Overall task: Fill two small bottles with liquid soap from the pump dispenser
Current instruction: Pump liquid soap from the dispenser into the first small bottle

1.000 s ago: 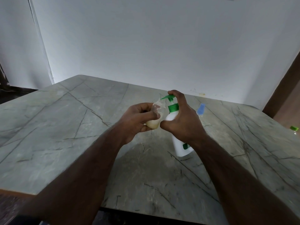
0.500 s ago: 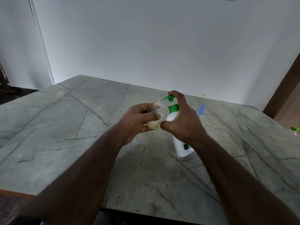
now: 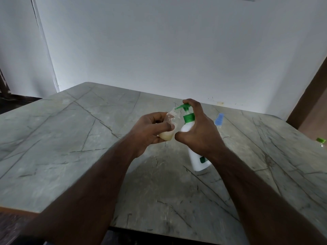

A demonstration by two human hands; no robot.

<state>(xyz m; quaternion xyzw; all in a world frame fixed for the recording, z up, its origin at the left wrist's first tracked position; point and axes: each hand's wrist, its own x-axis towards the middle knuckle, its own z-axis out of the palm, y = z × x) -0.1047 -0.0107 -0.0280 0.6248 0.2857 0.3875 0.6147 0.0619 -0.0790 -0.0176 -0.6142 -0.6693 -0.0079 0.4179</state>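
My left hand [image 3: 150, 129] grips a small clear bottle [image 3: 170, 121], tilted, with pale yellow soap in its lower part and its open mouth right under the green spout. My right hand [image 3: 200, 131] is wrapped round the white pump dispenser [image 3: 198, 160], which stands tilted on the table, and my index finger lies on top of its green pump head [image 3: 184, 107]. A second small bottle with a blue cap [image 3: 219, 119] lies on the table behind my right hand, mostly hidden.
The grey marble-patterned table [image 3: 79, 138] spreads wide to the left and front, its near edge low in view. A green-capped clear bottle [image 3: 321, 142] shows at the far right edge. A white wall stands behind the table.
The green pump head has risen a little under my right index finger. Both hands and the bottles stay in almost the same place.
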